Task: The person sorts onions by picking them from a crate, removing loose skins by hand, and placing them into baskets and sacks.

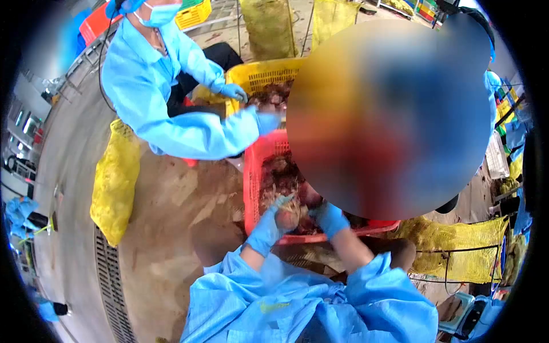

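Observation:
My left hand (267, 227), in a blue glove, is closed round a pinkish round bulb (286, 219) that looks like an onion. Pale stringy roots or dry leaves (289, 197) lie about its top. Just right of the bulb is my right hand (330, 220), also gloved in blue. Its fingers are blurred and partly hidden, so whether it holds anything is unclear. Both hands are over the near side of a red plastic crate (251, 197). Dark reddish bulbs and skins (279, 166) fill what shows of the crate.
Across the red crate, a masked co-worker (166, 97) in blue reaches over a yellow crate (266, 70) of similar dark produce. A full yellow mesh sack (116, 183) stands left, beside a floor drain (111, 286). Another yellow mesh (457, 248) lies right. A large blurred disc hides the upper right.

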Available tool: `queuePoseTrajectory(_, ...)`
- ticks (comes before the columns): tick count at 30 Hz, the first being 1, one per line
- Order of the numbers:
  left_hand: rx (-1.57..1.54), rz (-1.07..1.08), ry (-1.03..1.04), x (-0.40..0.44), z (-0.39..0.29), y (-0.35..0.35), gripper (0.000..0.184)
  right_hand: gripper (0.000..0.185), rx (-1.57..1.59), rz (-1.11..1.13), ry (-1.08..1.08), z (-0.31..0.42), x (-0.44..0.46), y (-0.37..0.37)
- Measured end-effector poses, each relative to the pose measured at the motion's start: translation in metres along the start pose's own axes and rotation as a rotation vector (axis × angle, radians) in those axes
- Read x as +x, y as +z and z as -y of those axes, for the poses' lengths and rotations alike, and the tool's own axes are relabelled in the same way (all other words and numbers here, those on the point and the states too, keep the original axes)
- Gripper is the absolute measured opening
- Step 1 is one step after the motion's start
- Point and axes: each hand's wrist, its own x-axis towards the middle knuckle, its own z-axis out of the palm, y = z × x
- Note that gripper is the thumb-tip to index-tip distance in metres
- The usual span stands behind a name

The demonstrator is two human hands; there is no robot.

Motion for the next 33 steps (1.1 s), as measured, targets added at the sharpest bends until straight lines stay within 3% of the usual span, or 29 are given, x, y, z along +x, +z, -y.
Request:
queuePoseTrajectory(1, -0.164, -0.041, -0.028, -0.007, -0.002, 0.0, 0.03, 0.023, 0.138, 0.162, 0.069, 0.013, 0.023, 0.007)
queuePoseTrajectory(2, -0.234, -0.082, -0.057, 0.001, -0.003, -0.017, 0.032, 0.029, -0.053, -0.026, 0.029, 0.037, 0.035, 0.039)
queuePoseTrajectory(3, -0.207, -0.098, 0.042, -0.001, 0.0, -0.02, 0.036, 0.042, -0.247, -0.219, 0.025, 0.061, 0.047, 0.072)
queuePoseTrajectory(5, -0.425, -0.046, -0.046, -0.002, -0.011, -0.019, 0.037, 0.06, -0.275, -0.355, 0.032, 0.09, 0.08, 0.106)
queuePoseTrajectory(8, -0.353, -0.083, 0.081, 0.002, -0.009, -0.022, 0.035, 0.058, -0.689, -0.183, 0.012, 0.096, 0.082, 0.109)
queuePoseTrajectory(10, -0.342, -0.017, 0.13, -0.002, -0.012, -0.009, 0.034, 0.036, -0.946, -0.175, 0.056, 0.074, 0.061, 0.088)
queuePoseTrajectory(11, -0.327, 0.031, 0.176, -0.003, -0.011, -0.006, 0.034, 0.034, -1.009, -0.027, -0.067, 0.05, 0.044, 0.065)
queuePoseTrajectory(13, -0.361, 0.024, 0.178, 0.003, -0.006, -0.012, 0.034, 0.055, -1.016, 0.091, 0.13, 0.019, 0.003, 0.074)
queuePoseTrajectory(15, -0.176, -0.016, 0.245, 0.007, 0.001, -0.014, 0.029, 0.079, -1.407, 0.211, -0.066, -0.009, -0.017, 0.068)
queuePoseTrajectory(18, 0.09, 0.023, 0.188, -0.007, 0.0, -0.012, 0.04, 0.076, -1.028, -0.071, -0.063, -0.03, -0.022, 0.046)
queuePoseTrajectory(20, 0.302, 0.086, 0.173, -0.017, -0.005, -0.003, 0.047, 0.076, -0.889, -0.147, -0.017, -0.019, -0.029, 0.045)
queuePoseTrajectory(23, 0.326, 0.191, 0.069, -0.023, -0.012, 0.006, 0.047, 0.074, -0.675, -0.247, 0.038, -0.002, -0.044, 0.031)
queuePoseTrajectory(25, 0.199, 0.301, 0.059, -0.024, -0.018, 0.01, 0.047, 0.072, -0.182, -0.217, 0.02, 0.013, -0.054, 0.032)
queuePoseTrajectory(29, 0.22, 0.039, 0.249, -0.007, -0.014, -0.006, 0.047, 0.072, -0.083, -0.245, -0.326, 0.086, -0.098, 0.045)
queuePoseTrajectory(31, 0.252, -0.052, 0.233, 0.006, -0.011, -0.024, 0.041, 0.053, -0.343, -0.445, -0.711, 0.142, -0.14, 0.033)
queuePoseTrajectory(33, 0.256, -0.164, 0.184, 0.011, -0.002, -0.036, 0.04, 0.039, -0.582, -0.306, -0.967, 0.225, -0.18, 0.066)
